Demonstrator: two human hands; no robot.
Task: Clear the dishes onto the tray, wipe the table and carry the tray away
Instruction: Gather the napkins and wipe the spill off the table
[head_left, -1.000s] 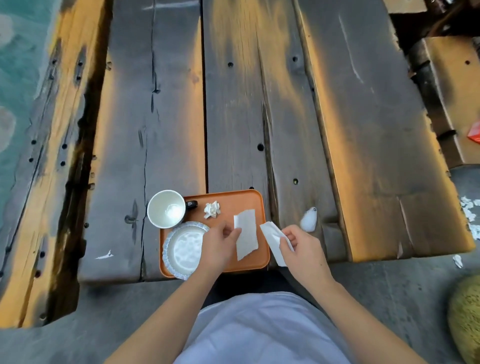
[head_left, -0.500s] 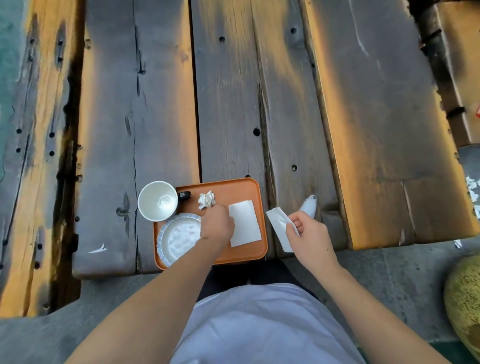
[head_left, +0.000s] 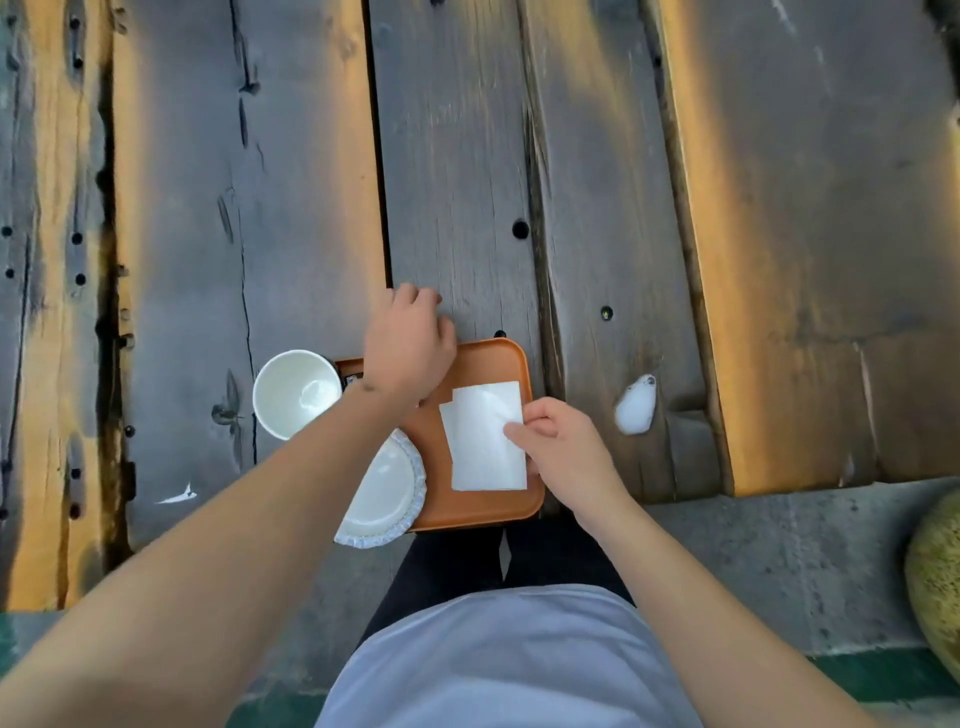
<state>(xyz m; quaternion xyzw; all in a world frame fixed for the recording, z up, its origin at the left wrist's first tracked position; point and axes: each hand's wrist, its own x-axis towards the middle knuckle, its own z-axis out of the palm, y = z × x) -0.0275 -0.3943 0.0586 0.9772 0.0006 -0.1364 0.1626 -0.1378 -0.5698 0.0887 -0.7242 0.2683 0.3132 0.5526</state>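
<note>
An orange tray (head_left: 488, 364) lies at the near edge of the wooden plank table (head_left: 597, 208). A white cup (head_left: 296, 392) stands at the tray's far left corner, and a white plate (head_left: 382, 488) overhangs its near left side. Two white napkins (head_left: 483, 447) lie overlapped on the tray's right half. My right hand (head_left: 569, 454) pinches the right edge of the upper napkin. My left hand (head_left: 408, 348) reaches over the tray's far rim, its curled fingers on the table. The crumpled tissue is hidden beneath it.
A small white oval object (head_left: 636, 405) sits in a notch of the table right of the tray. A small black item (head_left: 350, 371) lies between cup and tray. A yellow-green round thing (head_left: 935, 587) is at the far right, on the concrete ledge.
My right hand brought its napkin from beside the tray onto the napkin lying in the tray. My left hand moved from the crumpled tissue forward past the tray's far rim.
</note>
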